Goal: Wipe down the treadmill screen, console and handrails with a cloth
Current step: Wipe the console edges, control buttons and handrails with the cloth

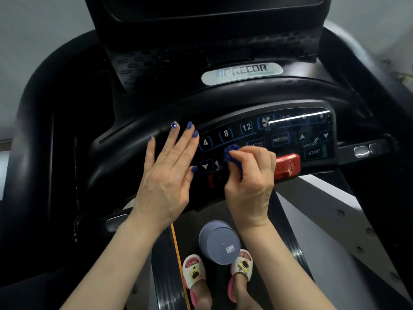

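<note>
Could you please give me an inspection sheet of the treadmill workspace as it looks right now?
Surface: black control panel with numbered, MODE, PROGRAM and START buttons.
Job's things: blue cloth, bunched, pressed on the panel; screen above, dark.
Clutter: grey cylindrical container by the feet; red safety clip on the panel edge.
Grippers: left hand flat on the panel; right hand pinches the cloth.
Cables: nothing seen.
Surroundings: treadmill belt below, slippers on it.
</note>
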{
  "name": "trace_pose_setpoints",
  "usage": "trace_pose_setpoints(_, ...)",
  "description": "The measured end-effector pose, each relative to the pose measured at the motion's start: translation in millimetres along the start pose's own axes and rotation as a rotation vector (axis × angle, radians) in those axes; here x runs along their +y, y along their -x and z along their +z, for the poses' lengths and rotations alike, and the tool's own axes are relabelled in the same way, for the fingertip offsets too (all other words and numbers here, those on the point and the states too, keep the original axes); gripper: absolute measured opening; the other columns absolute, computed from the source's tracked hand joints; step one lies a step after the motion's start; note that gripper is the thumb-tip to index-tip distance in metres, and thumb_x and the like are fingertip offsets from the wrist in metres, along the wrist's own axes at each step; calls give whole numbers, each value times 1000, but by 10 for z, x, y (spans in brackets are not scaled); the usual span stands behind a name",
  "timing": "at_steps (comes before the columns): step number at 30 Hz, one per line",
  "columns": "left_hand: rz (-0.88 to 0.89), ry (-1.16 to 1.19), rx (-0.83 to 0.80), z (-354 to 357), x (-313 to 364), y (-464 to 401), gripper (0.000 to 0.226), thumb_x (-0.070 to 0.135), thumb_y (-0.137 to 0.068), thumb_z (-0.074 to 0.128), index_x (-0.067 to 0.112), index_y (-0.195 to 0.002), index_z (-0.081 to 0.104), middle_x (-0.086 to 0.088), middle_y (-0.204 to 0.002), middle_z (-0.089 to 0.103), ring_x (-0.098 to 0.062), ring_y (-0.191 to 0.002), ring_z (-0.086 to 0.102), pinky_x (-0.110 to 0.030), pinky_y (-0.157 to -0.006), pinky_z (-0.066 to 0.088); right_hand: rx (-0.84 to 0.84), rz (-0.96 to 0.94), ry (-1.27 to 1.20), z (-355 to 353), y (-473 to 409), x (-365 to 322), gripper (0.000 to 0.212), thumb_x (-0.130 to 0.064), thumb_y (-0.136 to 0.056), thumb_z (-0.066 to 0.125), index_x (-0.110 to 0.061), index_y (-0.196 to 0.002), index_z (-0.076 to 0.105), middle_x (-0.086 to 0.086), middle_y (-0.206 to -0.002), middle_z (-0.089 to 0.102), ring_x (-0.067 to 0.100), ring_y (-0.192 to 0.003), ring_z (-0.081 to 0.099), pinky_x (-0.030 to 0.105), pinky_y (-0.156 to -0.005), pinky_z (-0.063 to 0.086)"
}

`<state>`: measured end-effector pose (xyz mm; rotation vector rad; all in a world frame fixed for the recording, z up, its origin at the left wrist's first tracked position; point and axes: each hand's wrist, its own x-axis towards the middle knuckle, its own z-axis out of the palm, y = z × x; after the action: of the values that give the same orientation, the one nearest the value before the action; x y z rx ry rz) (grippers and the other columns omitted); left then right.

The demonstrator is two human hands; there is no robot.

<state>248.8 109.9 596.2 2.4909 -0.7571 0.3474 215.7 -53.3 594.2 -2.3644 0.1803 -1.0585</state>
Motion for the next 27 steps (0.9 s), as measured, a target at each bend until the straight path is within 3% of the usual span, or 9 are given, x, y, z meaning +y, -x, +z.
trace_pose_setpoints(11,-10,24,-15,5,-9,4,57,19,-98,43,13,-153,30,-1,-162,23,-19,-152,13,-50,-123,3,39,-19,-83,171,-300,-83,4,3,-85,69,3,-89,71,14,-92,64,19,-90,51,25,-83,46)
trace_pose_setpoints(14,-17,27,-20,6,-1,5,57,19,-98,43,14,-153,29,-1,-162,23,-19,-152,13,-50,-123,2,-24,-104,-94,192,-355,-65,5,3,-86,68,2,-90,72,13,-93,65,21,-89,52,32,-81,49)
trace_pose_setpoints(19,-9,29,2,5,-6,-4,57,17,-97,46,13,-152,31,-2,-162,26,-20,-152,15,-50,-123,3,42,12,-84,114,-431,41,5,4,-84,69,2,-88,70,13,-93,63,18,-90,48,15,-86,40)
trace_pose_setpoints(23,-21,39,-1,15,15,1,59,15,-97,47,13,-153,30,-1,-162,25,-20,-152,15,-49,-123,3,-55,-129,-71,120,-430,43,5,3,-85,69,2,-89,71,13,-94,64,22,-90,51,24,-84,45)
trace_pose_setpoints(27,-18,10,-15,-44,37,-11,60,14,-96,49,11,-153,31,-3,-162,25,-20,-152,14,-48,-123,0,32,47,-85,86,-500,94,6,2,-84,69,0,-89,71,11,-94,63,16,-90,48,18,-84,43)
